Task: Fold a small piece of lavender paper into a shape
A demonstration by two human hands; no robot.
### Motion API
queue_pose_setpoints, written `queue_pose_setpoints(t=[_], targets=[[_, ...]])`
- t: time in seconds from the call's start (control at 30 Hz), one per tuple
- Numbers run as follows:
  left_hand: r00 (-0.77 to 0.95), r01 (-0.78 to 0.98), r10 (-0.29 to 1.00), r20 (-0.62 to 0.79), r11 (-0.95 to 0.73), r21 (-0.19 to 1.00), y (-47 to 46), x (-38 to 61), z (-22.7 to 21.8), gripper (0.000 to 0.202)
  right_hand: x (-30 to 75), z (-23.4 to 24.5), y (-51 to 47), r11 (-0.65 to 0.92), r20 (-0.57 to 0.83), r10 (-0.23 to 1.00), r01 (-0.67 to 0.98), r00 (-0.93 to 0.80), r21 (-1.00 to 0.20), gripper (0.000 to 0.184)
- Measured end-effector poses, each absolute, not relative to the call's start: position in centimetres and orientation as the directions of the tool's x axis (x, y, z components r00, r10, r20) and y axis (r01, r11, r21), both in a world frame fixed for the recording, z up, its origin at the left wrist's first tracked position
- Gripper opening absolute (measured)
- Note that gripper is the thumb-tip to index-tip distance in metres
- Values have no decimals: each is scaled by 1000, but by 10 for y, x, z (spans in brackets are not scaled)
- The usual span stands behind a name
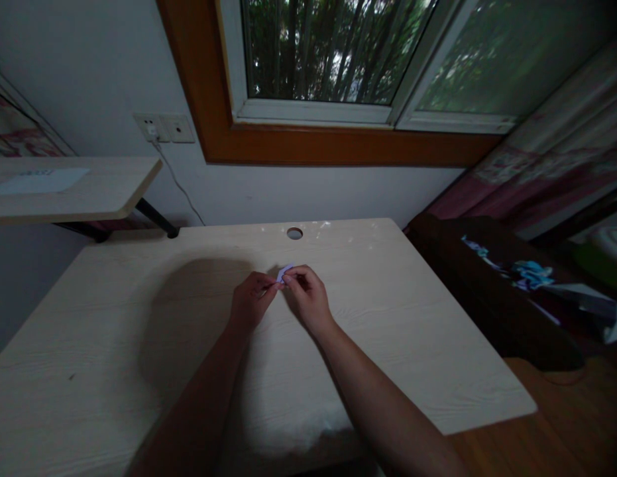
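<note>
A small piece of folded lilac paper [283, 272] is held between my two hands, over the middle of the pale wooden desk [397, 331]. My left hand [252, 299] pinches its lower left end between thumb and fingertips. On the other side, my right hand [308, 295] is closed on the paper with thumb and forefinger. The fingertips of both hands nearly meet and cover much of the paper, so its full shape is hidden.
Behind my hands is a round cable hole [295, 233] near the desk's back edge. A raised shelf [104, 192] with a paper sheet [40, 181] stands at the left. A white cable [176, 179] hangs from the wall socket [164, 128]. Right of the desk, a dark brown seat [487, 298] holds several colourful items.
</note>
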State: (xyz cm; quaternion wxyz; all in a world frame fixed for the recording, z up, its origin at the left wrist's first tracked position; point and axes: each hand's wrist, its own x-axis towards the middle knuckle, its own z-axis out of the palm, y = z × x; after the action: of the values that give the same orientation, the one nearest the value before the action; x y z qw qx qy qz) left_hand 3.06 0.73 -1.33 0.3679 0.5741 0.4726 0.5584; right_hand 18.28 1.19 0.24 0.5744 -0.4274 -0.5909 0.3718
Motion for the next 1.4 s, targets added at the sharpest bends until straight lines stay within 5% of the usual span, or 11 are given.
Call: queue_pose_setpoints(t=[0.4,0.77,1.4], targets=[[-121,114,964,237,-224,968,9,32,-10,24,183,-4,14,319,320,947,46,17,-947,18],[-41,-139,982,183,-187,972,10,35,-12,27,184,-5,15,287,288,958,-69,-7,-955,18],[-26,8,979,200,-200,980,9,32,-10,29,183,-8,16,248,249,968,-140,16,-959,22]])
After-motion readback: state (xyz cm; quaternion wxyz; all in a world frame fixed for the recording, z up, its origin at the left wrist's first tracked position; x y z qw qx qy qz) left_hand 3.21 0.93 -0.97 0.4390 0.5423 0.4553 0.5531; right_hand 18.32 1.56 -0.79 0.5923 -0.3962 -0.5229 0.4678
